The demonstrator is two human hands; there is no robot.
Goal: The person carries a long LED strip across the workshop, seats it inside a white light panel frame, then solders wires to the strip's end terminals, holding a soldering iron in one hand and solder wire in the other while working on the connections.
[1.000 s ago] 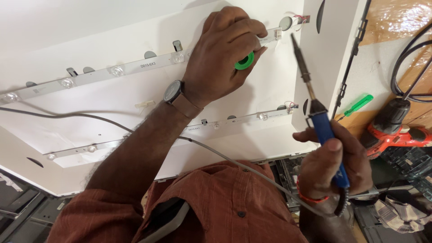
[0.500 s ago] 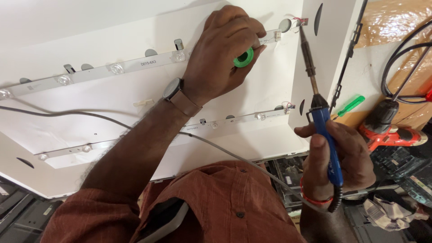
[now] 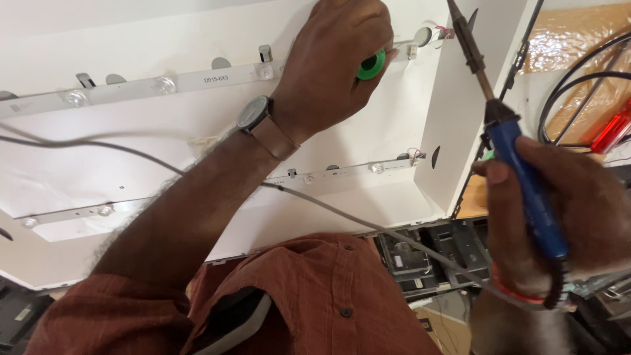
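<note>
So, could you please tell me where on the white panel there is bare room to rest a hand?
Bare: the white panel between the upper strip and lower strip, left of the forearm. Crowded: the top right, with the left hand, green spool and soldering iron.

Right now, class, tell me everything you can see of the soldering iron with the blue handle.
The soldering iron has a blue handle, apparently plastic, a black collar above it and a slim metal shaft running up and left. The shaft looks dark and worn. The right hand grips the lower handle, fingers wrapped round it, thumb on the left side. The iron stands tilted, its upper end near the red wires at the end of the upper light strip; the very tip is cut off by the frame. A dark cord leaves the handle's base.
</note>
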